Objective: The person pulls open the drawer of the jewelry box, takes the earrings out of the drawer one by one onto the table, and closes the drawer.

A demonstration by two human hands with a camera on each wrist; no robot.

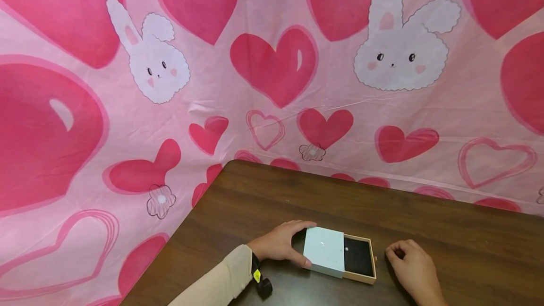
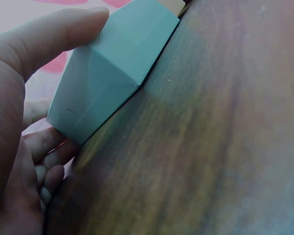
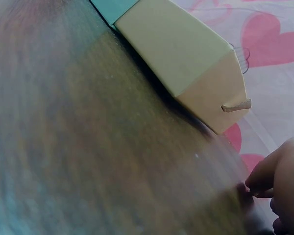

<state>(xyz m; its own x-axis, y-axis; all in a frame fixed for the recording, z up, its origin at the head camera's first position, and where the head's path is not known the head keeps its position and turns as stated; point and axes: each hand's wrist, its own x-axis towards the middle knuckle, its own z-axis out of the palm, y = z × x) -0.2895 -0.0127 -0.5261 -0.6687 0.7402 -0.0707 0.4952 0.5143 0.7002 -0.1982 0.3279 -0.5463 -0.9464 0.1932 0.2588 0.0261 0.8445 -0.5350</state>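
Slipcase (image 1: pixel 324 251) in pale mint blue lies flat on the dark wood-grain table (image 1: pixel 255 192), and from my remote station I see a cream-coloured drawer (image 1: pixel 361 278) sticking partway out of its right end. Black lining (image 1: pixel 358 261) covers the exposed part of the drawer's inside, and on it, close to the slipcase's edge, I make out a small pale bead (image 1: pixel 346 249), too small for me to identify. My right wrist feed shows a short pull tab (image 3: pixel 237 105) on the drawer's end face.

On my head feed, the left hand (image 1: pixel 282 242) grips the left end of the slipcase, set as wide as the case, with its thumb on the near side and fingers at the far side. Its wrist wears a black strap (image 1: pixel 255 264) with a yellow patch, beside the cuff of a cream shirt sleeve (image 1: pixel 221 277).

The right hand (image 1: pixel 414 268) is just beside the drawer's end, apart from it, its fingers curled and drawn in narrow towards the thumb. I cannot tell whether anything small sits between those fingertips.

Behind the table I see a pink cloth (image 1: pixel 263 13) printed with red hearts (image 1: pixel 276 67) and white rabbit heads (image 1: pixel 401 70).
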